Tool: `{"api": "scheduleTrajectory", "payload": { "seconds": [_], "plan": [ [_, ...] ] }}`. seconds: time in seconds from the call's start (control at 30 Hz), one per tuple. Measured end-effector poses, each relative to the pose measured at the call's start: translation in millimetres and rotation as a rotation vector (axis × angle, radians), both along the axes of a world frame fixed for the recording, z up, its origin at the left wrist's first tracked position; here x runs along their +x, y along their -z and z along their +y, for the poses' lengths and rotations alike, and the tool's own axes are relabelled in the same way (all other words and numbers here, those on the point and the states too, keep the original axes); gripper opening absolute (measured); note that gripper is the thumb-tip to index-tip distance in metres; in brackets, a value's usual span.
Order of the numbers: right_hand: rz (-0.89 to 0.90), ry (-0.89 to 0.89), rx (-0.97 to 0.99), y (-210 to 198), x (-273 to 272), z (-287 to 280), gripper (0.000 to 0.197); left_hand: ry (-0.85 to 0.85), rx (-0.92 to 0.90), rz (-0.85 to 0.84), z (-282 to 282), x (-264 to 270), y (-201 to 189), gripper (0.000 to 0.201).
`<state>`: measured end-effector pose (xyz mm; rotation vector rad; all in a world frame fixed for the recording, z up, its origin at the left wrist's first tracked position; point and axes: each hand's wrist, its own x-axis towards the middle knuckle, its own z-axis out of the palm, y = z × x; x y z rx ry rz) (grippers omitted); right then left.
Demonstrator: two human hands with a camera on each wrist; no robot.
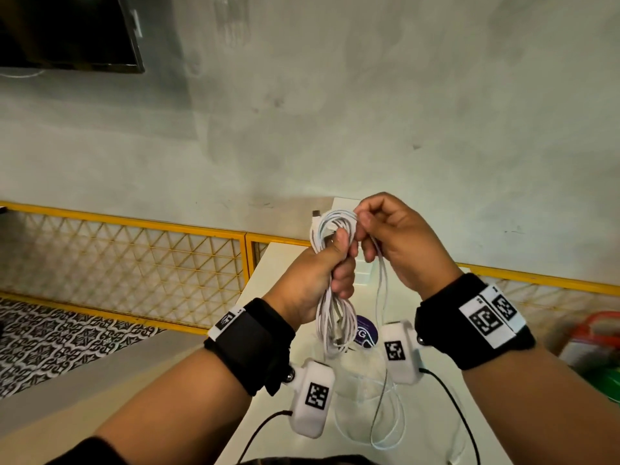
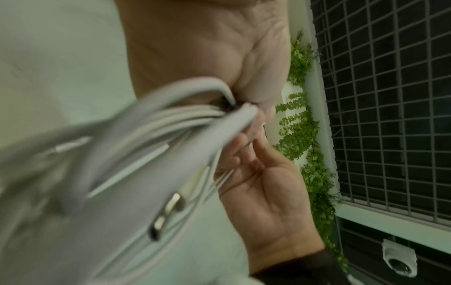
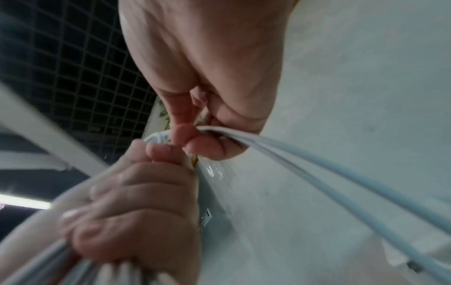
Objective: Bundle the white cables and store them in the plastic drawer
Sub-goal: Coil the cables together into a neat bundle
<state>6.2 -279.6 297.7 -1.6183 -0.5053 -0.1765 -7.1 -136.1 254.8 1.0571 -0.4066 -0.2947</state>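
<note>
My left hand (image 1: 337, 260) grips a coil of white cable (image 1: 336, 313) around its middle, held upright above the white table (image 1: 268, 283). Loops stick out above and below the fist, and a metal plug (image 2: 168, 214) dangles among them. My right hand (image 1: 365, 229) pinches the loose cable strand (image 3: 317, 165) between thumb and fingers right next to the top of the coil. From that pinch the strand hangs down to slack loops (image 1: 385, 421) lying on the table. The plastic drawer (image 1: 364, 276) shows only as a pale corner behind my hands.
A yellow lattice railing (image 1: 134, 250) runs behind the table along a pale wall. A dark screen (image 1: 67, 31) hangs at top left. A purple round sticker (image 1: 367, 330) lies on the table under the coil. Red and green things (image 1: 597, 350) sit at the right edge.
</note>
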Motion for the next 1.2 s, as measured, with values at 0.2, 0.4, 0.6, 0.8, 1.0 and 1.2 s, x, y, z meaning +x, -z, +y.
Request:
{"api": "scheduleTrajectory", "payload": {
  "seconds": [0.2,0.4,0.6,0.8,1.0,1.2],
  "plan": [
    [0.357,-0.098,0.248,14,-7,-13,0.004,-0.192,0.062,-0.061,-10,-3,5,0.025],
    [0.534,-0.146,0.066,33,-20,-10,0.036,-0.306,0.123,-0.092,-26,-9,3,0.024],
    [0.439,-0.136,-0.079,63,-22,-32,0.017,-0.424,-0.09,0.064,-13,2,-5,0.024],
    [0.438,0.104,-0.7,106,-13,-120,0.015,-0.531,-0.301,0.16,31,9,-34,0.037],
    [0.452,0.45,-1.03,114,16,-185,0.073,-0.633,-0.267,0.123,36,6,-35,0.035],
    [0.448,-0.049,-0.907,76,-1,-110,0.107,-0.616,-0.24,0.13,21,0,-35,0.033]
  ]
}}
